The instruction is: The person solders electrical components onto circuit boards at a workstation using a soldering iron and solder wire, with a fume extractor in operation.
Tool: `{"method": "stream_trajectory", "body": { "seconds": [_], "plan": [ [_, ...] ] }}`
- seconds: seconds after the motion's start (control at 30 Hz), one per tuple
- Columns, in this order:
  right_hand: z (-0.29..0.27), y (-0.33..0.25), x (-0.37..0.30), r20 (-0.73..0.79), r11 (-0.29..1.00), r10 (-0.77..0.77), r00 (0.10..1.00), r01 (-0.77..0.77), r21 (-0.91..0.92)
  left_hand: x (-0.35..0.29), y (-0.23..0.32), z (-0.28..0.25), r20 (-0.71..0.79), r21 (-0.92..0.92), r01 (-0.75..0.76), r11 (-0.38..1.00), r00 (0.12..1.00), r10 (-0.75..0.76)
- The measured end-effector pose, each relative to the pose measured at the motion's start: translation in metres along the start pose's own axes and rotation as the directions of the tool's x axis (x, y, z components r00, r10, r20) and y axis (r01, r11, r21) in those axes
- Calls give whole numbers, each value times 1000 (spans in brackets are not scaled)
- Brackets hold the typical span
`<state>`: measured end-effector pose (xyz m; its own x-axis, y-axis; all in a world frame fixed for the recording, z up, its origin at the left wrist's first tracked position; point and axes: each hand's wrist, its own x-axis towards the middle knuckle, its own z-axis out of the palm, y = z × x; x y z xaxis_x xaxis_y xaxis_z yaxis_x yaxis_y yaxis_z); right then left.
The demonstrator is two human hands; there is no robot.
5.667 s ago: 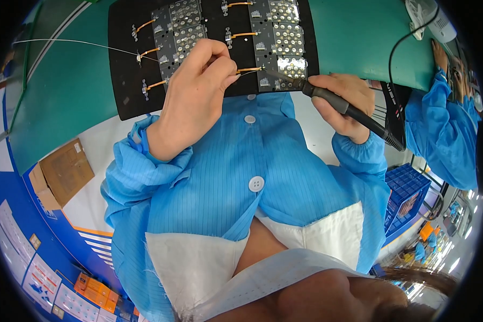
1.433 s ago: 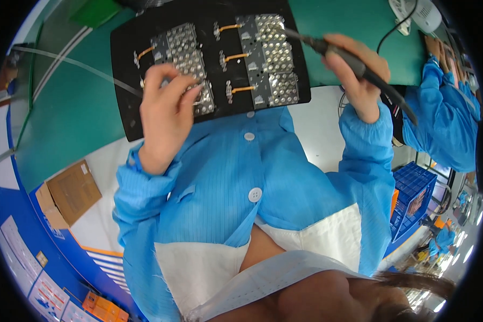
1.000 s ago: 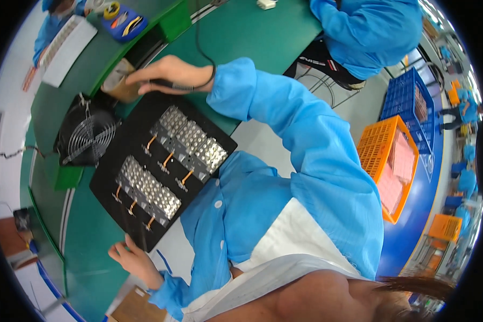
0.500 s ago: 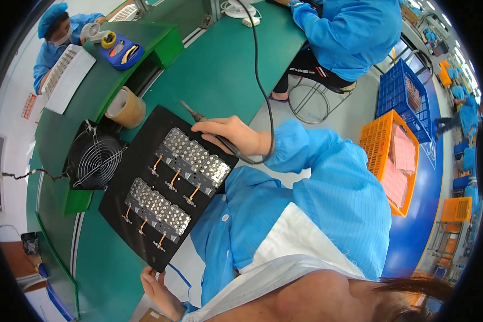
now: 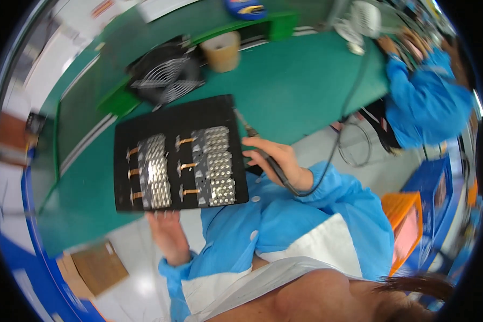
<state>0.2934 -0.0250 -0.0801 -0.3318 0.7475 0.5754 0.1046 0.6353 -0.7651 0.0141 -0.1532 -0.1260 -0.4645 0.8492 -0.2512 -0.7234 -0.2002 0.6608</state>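
A flat black board (image 5: 172, 118) lies tilted over the near edge of the green workbench. Two rows of small circuit boards sit on it, a left row (image 5: 156, 172) and a right row (image 5: 219, 166). Both are covered with shiny round metal dots, and short orange flex strips (image 5: 188, 165) run leftward to small end pieces. My left hand (image 5: 169, 236) grips the board's near edge, fingertips partly hidden beneath it. Just off the right edge, my right hand (image 5: 279, 161) is closed around a soldering iron (image 5: 271, 161), its metal tip pointing away toward the bench.
Behind the board stand a black fan with a wire guard (image 5: 169, 78) and a tan round tub (image 5: 221, 51). The iron's dark cord (image 5: 351, 91) loops up on the right. A co-worker's blue sleeve (image 5: 400, 80) is at the far right, with an orange crate (image 5: 402, 225) nearer.
The view has swung round, so the board now appears squarer and higher. My left hand has shifted along its near edge. The soldering iron stays in my right hand.
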Motion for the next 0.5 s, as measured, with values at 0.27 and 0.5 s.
{"method": "stream_trajectory", "body": {
  "seconds": [0.27,0.5],
  "plan": [
    [-40,56,8,144,956,-206,968,230,-180,44,-83,16,51,-281,-346,895,926,374],
    [-64,63,16,7,949,-147,989,143,-282,61,-17,-43,-129,-177,-546,819,838,530]
  ]
}}
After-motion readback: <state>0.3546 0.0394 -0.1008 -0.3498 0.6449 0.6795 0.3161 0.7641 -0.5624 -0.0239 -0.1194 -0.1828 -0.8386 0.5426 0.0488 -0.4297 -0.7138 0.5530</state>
